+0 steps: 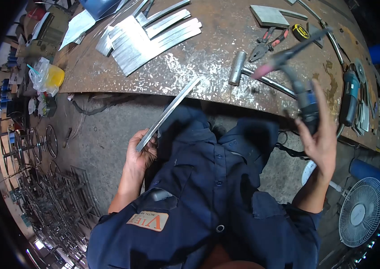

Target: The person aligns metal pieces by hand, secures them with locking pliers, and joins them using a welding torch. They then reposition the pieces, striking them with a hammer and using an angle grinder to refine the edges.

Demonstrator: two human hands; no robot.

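Observation:
My left hand point(142, 148) is closed around the lower end of a narrow metal bar point(167, 115), whose far end reaches the table's front edge. On the right, a blurred welding torch point(305, 105) with a pink nozzle lies between the thumb and outstretched fingers of my right hand point(321, 139), tilted above the table. Its grip looks loose. Below the torch, a hammer point(238, 68) rests on the worn metal table point(199, 58). Pliers with red handles point(261, 48) lie just behind the hammer, beside a yellow and black tape measure point(300, 32).
Flat metal plates and strips point(136, 45) lie at the back left. An angle grinder point(348, 96) sits at the table's right edge. A bagged yellow drink point(54, 76) is at the left corner. A fan point(361, 214) stands at lower right, metal frames point(55, 197) at lower left.

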